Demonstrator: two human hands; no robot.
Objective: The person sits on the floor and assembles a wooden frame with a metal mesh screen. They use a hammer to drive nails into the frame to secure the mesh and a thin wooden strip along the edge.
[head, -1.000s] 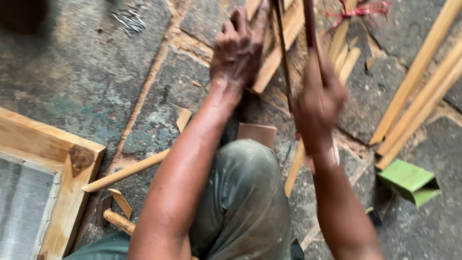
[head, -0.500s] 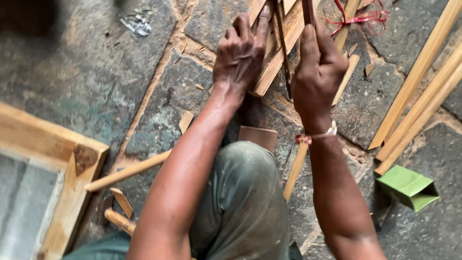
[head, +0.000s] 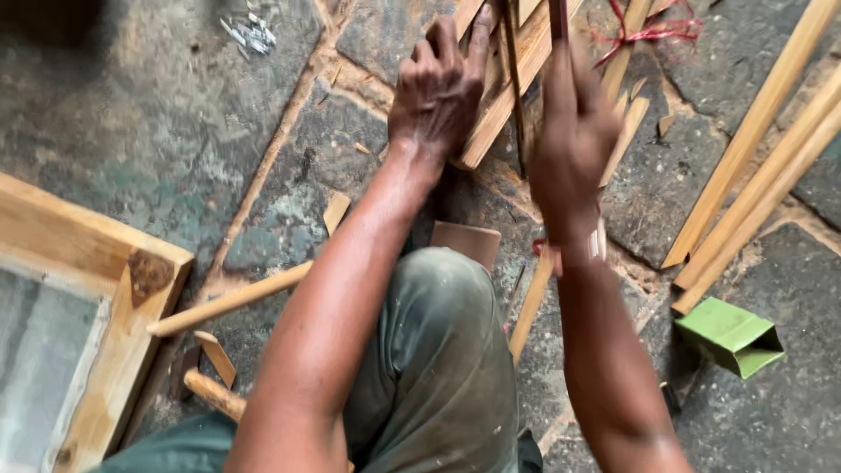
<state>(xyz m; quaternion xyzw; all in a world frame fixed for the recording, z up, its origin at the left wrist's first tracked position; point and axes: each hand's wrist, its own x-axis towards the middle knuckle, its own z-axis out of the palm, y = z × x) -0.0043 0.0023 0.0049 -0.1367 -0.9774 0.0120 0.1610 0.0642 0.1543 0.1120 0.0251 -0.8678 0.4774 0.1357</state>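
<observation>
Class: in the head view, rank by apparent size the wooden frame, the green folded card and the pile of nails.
1. wooden frame, though partly cut off.
2. green folded card.
3. pile of nails, smallest and farthest away.

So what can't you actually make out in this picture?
- Head view: the dark tool in the right hand is cut off by the top edge; the hand is motion-blurred.
- What the left hand presses on the wood strips is hidden under it.
- The small metal bits are too small to identify.
- The wooden frame runs off the left edge.
</observation>
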